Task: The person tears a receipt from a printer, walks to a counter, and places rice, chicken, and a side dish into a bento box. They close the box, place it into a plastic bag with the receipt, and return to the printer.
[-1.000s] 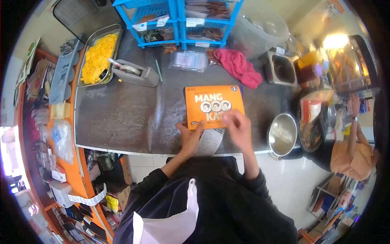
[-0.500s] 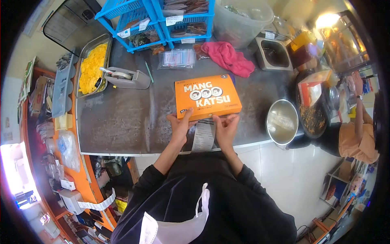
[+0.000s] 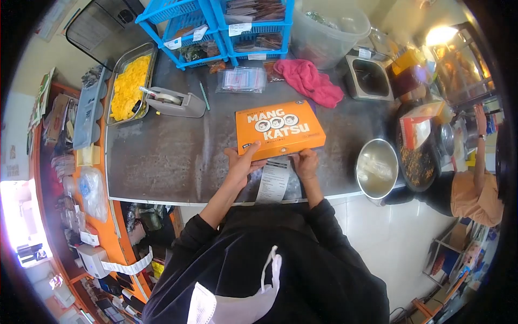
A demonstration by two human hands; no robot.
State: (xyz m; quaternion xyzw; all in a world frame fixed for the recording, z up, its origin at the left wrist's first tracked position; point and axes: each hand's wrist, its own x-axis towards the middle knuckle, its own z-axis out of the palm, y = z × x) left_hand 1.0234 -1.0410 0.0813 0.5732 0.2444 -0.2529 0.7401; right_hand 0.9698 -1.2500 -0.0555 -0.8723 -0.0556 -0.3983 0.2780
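An orange cardboard food box (image 3: 279, 141) printed "MANG KATSU" lies on the dark counter before me, lid shut. My left hand (image 3: 243, 163) grips its front left corner, thumb on top and fingers below the edge. Under the box's front right edge is my right hand (image 3: 306, 163), fingers curled closed; whatever they pinch is hidden. A printed paper receipt (image 3: 274, 183) comes out from beneath the box between both hands and reaches toward the counter's near edge.
Behind the box lie a pink cloth (image 3: 310, 81) and plastic packets (image 3: 241, 80). A tape dispenser (image 3: 183, 105) and a tray of yellow food (image 3: 154, 59) stand left. A metal bowl (image 3: 362, 186) sits right, near a pan (image 3: 423, 175). Another person's arm (image 3: 480, 156) shows far right.
My right hand has curled its fingers and turned at the box's front edge. My left hand keeps its hold on the corner. The whole view has shifted slightly.
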